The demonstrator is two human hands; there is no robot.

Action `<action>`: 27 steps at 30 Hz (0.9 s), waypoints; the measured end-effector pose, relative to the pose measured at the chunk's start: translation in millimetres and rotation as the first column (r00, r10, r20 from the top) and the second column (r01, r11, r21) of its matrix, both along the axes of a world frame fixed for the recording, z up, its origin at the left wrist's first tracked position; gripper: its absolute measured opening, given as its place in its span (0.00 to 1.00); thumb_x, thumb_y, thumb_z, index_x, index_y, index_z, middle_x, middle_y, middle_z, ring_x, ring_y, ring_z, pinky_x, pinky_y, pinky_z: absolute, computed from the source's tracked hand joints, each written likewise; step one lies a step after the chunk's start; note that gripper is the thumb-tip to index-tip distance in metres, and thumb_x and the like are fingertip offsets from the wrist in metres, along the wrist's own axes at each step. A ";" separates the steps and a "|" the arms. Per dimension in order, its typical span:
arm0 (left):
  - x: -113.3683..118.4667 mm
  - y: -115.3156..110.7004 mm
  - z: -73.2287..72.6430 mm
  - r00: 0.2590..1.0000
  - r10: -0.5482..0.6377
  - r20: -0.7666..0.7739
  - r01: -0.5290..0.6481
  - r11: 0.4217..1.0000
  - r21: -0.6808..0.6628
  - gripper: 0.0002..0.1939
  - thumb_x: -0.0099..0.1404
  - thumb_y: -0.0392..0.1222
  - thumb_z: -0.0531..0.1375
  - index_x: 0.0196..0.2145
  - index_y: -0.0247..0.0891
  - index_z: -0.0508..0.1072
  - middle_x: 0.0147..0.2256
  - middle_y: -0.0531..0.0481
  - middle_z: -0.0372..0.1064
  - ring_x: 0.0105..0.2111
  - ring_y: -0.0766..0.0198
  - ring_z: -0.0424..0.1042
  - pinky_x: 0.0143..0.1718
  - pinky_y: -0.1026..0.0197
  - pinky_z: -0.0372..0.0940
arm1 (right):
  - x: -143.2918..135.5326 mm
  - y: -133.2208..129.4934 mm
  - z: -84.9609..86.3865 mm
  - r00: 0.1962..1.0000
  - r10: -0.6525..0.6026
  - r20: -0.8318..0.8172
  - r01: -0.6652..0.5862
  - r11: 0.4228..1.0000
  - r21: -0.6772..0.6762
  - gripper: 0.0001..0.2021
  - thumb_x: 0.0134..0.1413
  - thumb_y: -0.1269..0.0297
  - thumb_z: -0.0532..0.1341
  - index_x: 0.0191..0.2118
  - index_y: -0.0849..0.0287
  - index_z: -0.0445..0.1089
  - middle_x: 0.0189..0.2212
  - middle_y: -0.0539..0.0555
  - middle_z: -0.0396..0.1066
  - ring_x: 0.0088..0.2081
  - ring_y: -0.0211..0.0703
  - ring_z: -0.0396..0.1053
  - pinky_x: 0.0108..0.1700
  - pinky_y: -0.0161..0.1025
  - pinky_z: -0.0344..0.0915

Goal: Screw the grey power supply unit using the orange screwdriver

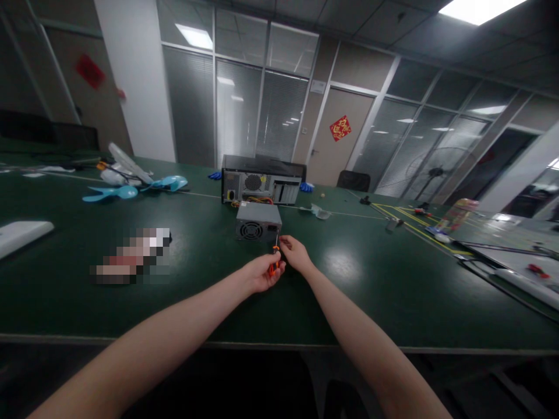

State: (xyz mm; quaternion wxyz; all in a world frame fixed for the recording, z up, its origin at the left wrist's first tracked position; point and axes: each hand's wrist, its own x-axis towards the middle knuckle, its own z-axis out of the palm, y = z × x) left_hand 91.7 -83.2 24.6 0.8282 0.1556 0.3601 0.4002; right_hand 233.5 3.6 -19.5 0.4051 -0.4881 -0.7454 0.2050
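My left hand (263, 273) is closed around the orange and black handle of a screwdriver (275, 262). Its thin shaft points up and away, toward the right edge of a grey power supply unit (261, 212). The unit rests on the green table, with its round fan grille and a socket facing me. Just right of the shaft, my right hand (296, 254) has its fingers curled in near the unit's lower right corner. What those fingers hold, if anything, is too small to make out. Whether the screwdriver's tip touches the unit is unclear.
Behind the unit stands a computer case (257, 183), with coloured wires between them. Light blue fan blades (114, 194) lie at the far left of the green table (209, 314). A white object (21, 235) sits at the left edge, and cables (484, 270) run along the right.
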 end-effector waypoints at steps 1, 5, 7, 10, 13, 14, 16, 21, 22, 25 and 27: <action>-0.7 -0.1 0.6 1.000 0.003 0.006 -0.003 1.000 0.006 0.07 0.61 0.40 0.55 0.31 0.31 0.64 0.24 0.48 0.65 0.21 0.71 0.68 0.15 0.74 0.63 | 0.1 0.2 -0.2 1.000 0.000 -0.002 0.000 1.000 -0.002 0.13 0.53 0.62 0.53 0.43 0.57 0.66 0.42 0.53 0.69 0.40 0.37 0.69 0.45 0.38 0.64; -2.9 1.0 -0.3 0.998 -0.021 0.052 0.019 0.999 0.026 0.15 0.63 0.44 0.50 0.34 0.26 0.66 0.26 0.41 0.67 0.23 0.65 0.71 0.20 0.68 0.68 | 0.6 0.8 -0.4 1.000 -0.004 -0.003 0.004 1.000 -0.017 0.13 0.53 0.63 0.53 0.44 0.57 0.66 0.42 0.54 0.69 0.40 0.37 0.69 0.44 0.38 0.64; -2.7 1.7 -2.0 0.998 -0.015 0.069 0.013 0.999 0.031 0.15 0.64 0.41 0.48 0.35 0.24 0.67 0.27 0.39 0.67 0.24 0.64 0.71 0.24 0.64 0.70 | 0.7 0.7 0.1 1.000 0.001 -0.003 -0.001 1.000 -0.017 0.13 0.53 0.63 0.53 0.44 0.57 0.66 0.42 0.54 0.69 0.39 0.37 0.69 0.44 0.37 0.64; -0.8 1.1 -4.1 0.998 0.019 0.066 -0.021 0.999 0.036 0.10 0.62 0.36 0.50 0.34 0.25 0.66 0.26 0.41 0.67 0.26 0.64 0.72 0.29 0.62 0.71 | 0.6 -0.1 1.1 1.000 -0.003 -0.001 0.003 1.000 -0.021 0.12 0.53 0.63 0.53 0.44 0.57 0.66 0.41 0.54 0.69 0.39 0.37 0.69 0.44 0.37 0.64; 0.9 -0.2 -4.6 0.998 0.047 0.051 -0.050 0.997 0.051 0.06 0.60 0.34 0.55 0.34 0.28 0.65 0.26 0.43 0.67 0.27 0.65 0.72 0.32 0.62 0.71 | 0.3 -1.1 2.1 1.000 -0.004 -0.003 0.004 1.000 -0.022 0.12 0.53 0.64 0.53 0.44 0.57 0.66 0.42 0.53 0.69 0.40 0.37 0.68 0.45 0.38 0.64; 1.0 -0.3 -4.6 0.997 0.055 0.048 -0.057 0.997 0.054 0.06 0.59 0.35 0.55 0.33 0.28 0.65 0.26 0.43 0.67 0.27 0.65 0.72 0.31 0.62 0.71 | 0.2 -1.4 2.2 1.000 -0.003 -0.003 0.003 1.000 -0.021 0.12 0.53 0.64 0.53 0.44 0.57 0.66 0.42 0.54 0.69 0.40 0.37 0.68 0.45 0.38 0.64; 0.4 0.5 -4.6 0.997 0.060 0.058 -0.063 0.996 0.058 0.08 0.60 0.38 0.55 0.33 0.28 0.65 0.26 0.43 0.66 0.26 0.64 0.71 0.30 0.62 0.71 | 0.0 -1.5 2.2 1.000 -0.005 -0.001 0.004 1.000 -0.019 0.13 0.53 0.63 0.54 0.44 0.57 0.66 0.42 0.54 0.69 0.40 0.37 0.68 0.45 0.37 0.64; -2.2 4.2 -6.5 0.992 0.039 0.118 -0.045 0.998 0.042 0.13 0.64 0.41 0.48 0.32 0.27 0.66 0.25 0.41 0.66 0.25 0.63 0.71 0.27 0.61 0.71 | 0.0 -0.3 1.2 1.000 -0.011 0.014 0.011 1.000 -0.009 0.13 0.53 0.62 0.53 0.44 0.58 0.66 0.42 0.54 0.69 0.40 0.37 0.69 0.45 0.38 0.64; -2.0 4.4 -6.8 0.992 0.039 0.120 -0.044 0.998 0.034 0.12 0.64 0.39 0.48 0.32 0.27 0.65 0.25 0.41 0.66 0.25 0.63 0.71 0.27 0.61 0.71 | 0.1 -0.1 1.0 1.000 -0.010 0.013 0.010 1.000 -0.007 0.13 0.53 0.62 0.53 0.44 0.58 0.66 0.42 0.54 0.69 0.40 0.37 0.69 0.44 0.38 0.64; -0.2 3.4 -6.8 0.994 0.039 0.104 -0.041 0.999 0.023 0.08 0.63 0.37 0.50 0.32 0.28 0.65 0.25 0.43 0.66 0.25 0.65 0.71 0.27 0.61 0.71 | 0.4 0.0 0.9 1.000 0.000 0.003 0.000 1.000 -0.006 0.13 0.53 0.63 0.53 0.44 0.57 0.66 0.42 0.54 0.69 0.40 0.37 0.69 0.44 0.37 0.64; 1.2 2.2 -5.9 0.996 0.046 0.074 -0.048 0.999 0.025 0.05 0.61 0.35 0.54 0.32 0.29 0.64 0.25 0.45 0.66 0.24 0.66 0.71 0.26 0.63 0.71 | 0.7 -0.4 0.9 1.000 0.007 -0.001 -0.007 1.000 -0.006 0.12 0.53 0.63 0.53 0.43 0.57 0.66 0.41 0.53 0.69 0.40 0.37 0.69 0.44 0.38 0.64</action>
